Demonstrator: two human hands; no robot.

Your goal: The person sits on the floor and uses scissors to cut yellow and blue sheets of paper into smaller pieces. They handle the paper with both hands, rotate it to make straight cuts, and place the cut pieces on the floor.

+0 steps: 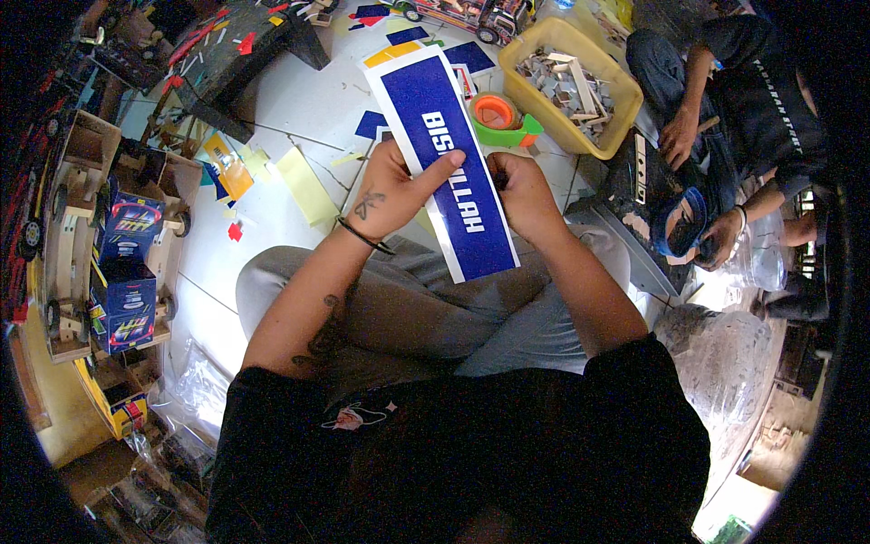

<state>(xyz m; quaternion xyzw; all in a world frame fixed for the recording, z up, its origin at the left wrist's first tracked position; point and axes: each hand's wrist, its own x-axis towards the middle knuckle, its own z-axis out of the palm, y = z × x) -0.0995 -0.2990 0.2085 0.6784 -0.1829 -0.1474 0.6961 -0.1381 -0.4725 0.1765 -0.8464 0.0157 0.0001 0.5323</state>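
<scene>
A long blue sticker sheet [453,195] with white lettering and a white border is held up over my crossed legs. My left hand [403,181] grips its left side, the thumb pressed flat on the front and the fingers hidden behind. At its right edge my right hand [519,192] is closed with the fingers curled in. Whether that hand pinches the sheet's edge or a backing is hard to make out. Just beyond the sheet lies a green tape dispenser [507,134] with an orange core.
A yellow tub [566,86] of wood and grey offcuts stands far right. Beside it a co-worker's hands [698,186] work near a blue tape roll [680,222]. Wooden toy trucks [127,263] line the left. Sticker scraps [227,168] litter the white floor near a dark low bench [245,68].
</scene>
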